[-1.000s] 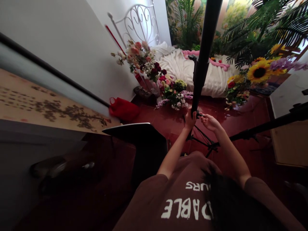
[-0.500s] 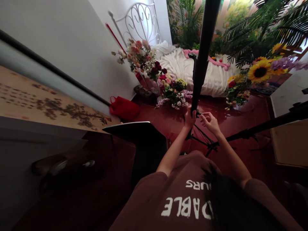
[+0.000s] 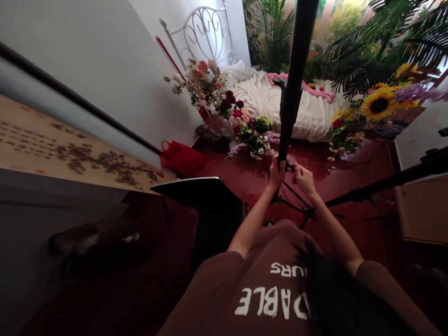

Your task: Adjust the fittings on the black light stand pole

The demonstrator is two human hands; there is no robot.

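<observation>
A black light stand rises in front of me, its telescoping pole running up past the top of the head view. My left hand is wrapped around the lower pole. Right beside it, a small black clamp knob juts out from the pole to the right. Closed fingers of my right hand pinch at the outer end of this knob. A second knob sits higher on the pole. Below my hands, thin stand legs spread over the red floor.
Another black pole slants in from the right. A dark panel with a pale edge stands at my left, near a red bag. Flower bunches, sunflowers and a bed with cream cloth lie ahead.
My right hand's fingers have curled from a looser, more extended pose into a tight pinch at the knob. My left hand keeps its hold on the pole.
</observation>
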